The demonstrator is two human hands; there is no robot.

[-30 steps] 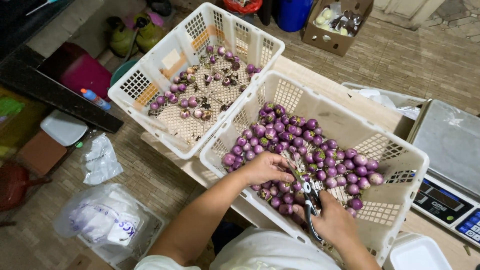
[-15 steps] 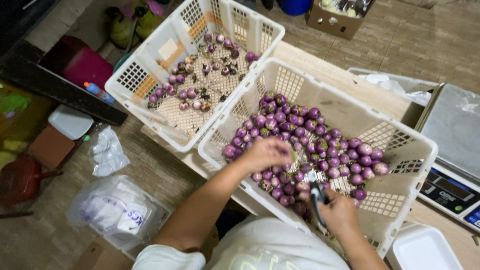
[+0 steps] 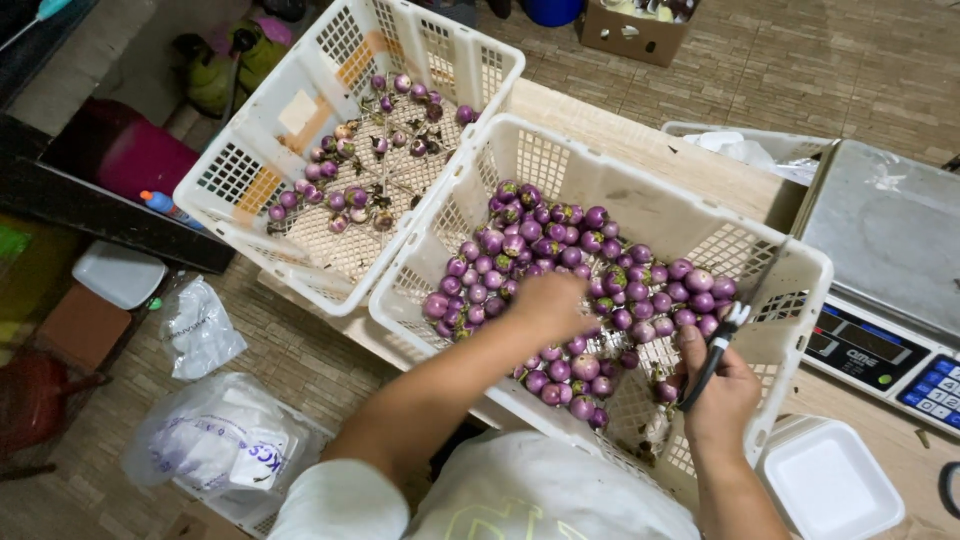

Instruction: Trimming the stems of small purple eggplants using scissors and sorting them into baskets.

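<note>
At the right edge of your frame sits a digital scale (image 3: 880, 270), a white foam tray (image 3: 828, 485) below it. Lower left, you see plastic bags (image 3: 215, 440); top centre, a cardboard box (image 3: 635, 25).

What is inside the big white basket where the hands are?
The near white basket holds many small round purple eggplants. The left hand covers some; the right hand holds scissors. The basket's bottom under the pile is hidden.

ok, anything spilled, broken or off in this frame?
Nothing spilled or broken. The far crate sits askew to the near crate, its corner over the table edge, holding few purple eggplants among loose stems. The left hand rests in the near pile; the right hand holds scissors.
</note>
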